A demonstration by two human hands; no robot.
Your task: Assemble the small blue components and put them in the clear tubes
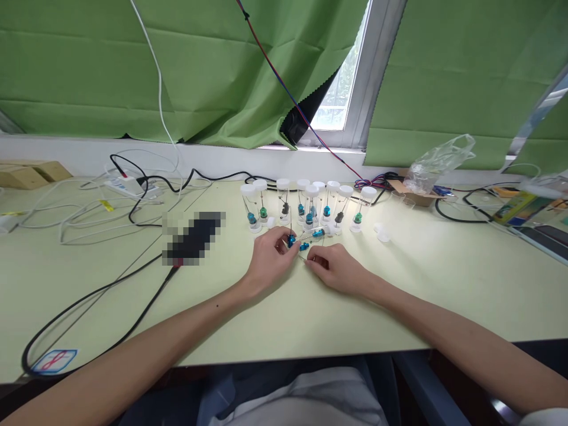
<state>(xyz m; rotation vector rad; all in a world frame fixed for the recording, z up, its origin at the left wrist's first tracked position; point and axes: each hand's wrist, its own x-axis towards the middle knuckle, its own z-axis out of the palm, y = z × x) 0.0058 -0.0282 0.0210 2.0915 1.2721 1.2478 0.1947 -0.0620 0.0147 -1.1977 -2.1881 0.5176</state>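
My left hand (271, 254) is closed, thumb and fingers around a small blue part (291, 241) with a thin dark stem pointing up. My right hand (333, 266) is pinched at the edge of a thin, light rod (302, 258), too small to name. Between and just beyond the hands lie another blue part (304, 246) and a blue piece with thin wire (318, 233). Behind them stand several clear vials with white caps; one vial (368, 208) holds a green part with a thin stem, others hold blue, green or dark ones.
Loose white caps (382, 235) lie right of the vials. A blurred-out dark device (193, 239) with a black cable (146, 313) is at left. White cables and a power strip (133, 187) sit behind it. A cardboard box (415, 195) with a plastic bag (437, 163) stands back right.
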